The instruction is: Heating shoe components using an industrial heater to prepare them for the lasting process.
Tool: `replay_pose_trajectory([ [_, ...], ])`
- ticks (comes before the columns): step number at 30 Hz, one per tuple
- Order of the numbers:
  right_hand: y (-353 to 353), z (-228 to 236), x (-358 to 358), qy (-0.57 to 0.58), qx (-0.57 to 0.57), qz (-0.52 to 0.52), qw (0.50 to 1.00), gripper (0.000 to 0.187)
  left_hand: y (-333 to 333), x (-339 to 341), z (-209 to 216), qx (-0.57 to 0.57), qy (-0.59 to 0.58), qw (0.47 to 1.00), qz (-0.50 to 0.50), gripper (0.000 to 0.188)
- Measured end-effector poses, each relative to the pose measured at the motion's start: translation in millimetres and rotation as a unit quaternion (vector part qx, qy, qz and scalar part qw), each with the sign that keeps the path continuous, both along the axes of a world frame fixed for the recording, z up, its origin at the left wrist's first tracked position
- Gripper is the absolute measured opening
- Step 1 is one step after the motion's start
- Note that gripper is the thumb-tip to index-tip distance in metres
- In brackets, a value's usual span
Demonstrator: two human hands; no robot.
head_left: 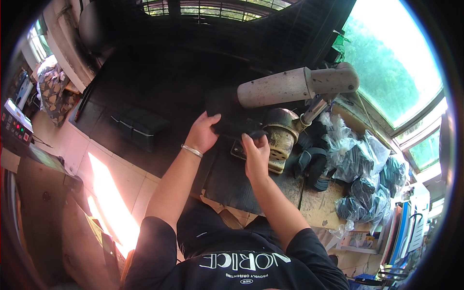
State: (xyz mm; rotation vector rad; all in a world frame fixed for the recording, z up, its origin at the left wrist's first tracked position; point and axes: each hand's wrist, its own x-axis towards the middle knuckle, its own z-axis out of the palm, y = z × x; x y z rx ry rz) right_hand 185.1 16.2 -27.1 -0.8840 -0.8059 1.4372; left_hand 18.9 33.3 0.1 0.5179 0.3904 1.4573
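Both my hands are at a flat, dark black piece (236, 128), which is hard to make out against the black table and whose kind I cannot tell. My left hand (203, 133), with a silver bracelet at the wrist, grips its left end with the thumb on top. At its near right edge, my right hand (256, 153) pinches it between thumb and fingers. Just right of my right hand stands a worn, cream-coloured machine (281, 137). A long grey cylindrical housing (275, 88) on a jointed arm reaches over the piece.
Bundled black pieces (139, 126) lie on the black table (220, 186) at left. Curved black pieces (315, 166) and clear plastic bags (360, 157) of dark items crowd the right side. A control box (17, 121) with lit lamps stands far left.
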Motion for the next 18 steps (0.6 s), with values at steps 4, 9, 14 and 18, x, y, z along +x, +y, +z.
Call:
replay_pose_trajectory([
  [4, 23, 9, -13, 0.018, 0.038, 0.017, 0.999, 0.026, 22, -15, 3, 0.004, 0.026, 0.999, 0.032, 0.029],
  [9, 33, 20, -20, 0.037, 0.055, 0.004, 0.998, 0.025, 32, -19, 16, 0.010, 0.032, 0.998, 0.043, 0.032],
  [14, 23, 18, -21, 0.012, 0.041, -0.002, 0.999, 0.030, 27, -20, 10, 0.017, 0.022, 0.999, 0.040, 0.035],
  [18, 13, 15, -17, 0.009, 0.036, -0.005, 0.999, 0.032, 21, -18, 0, 0.001, 0.020, 0.999, 0.037, 0.036],
])
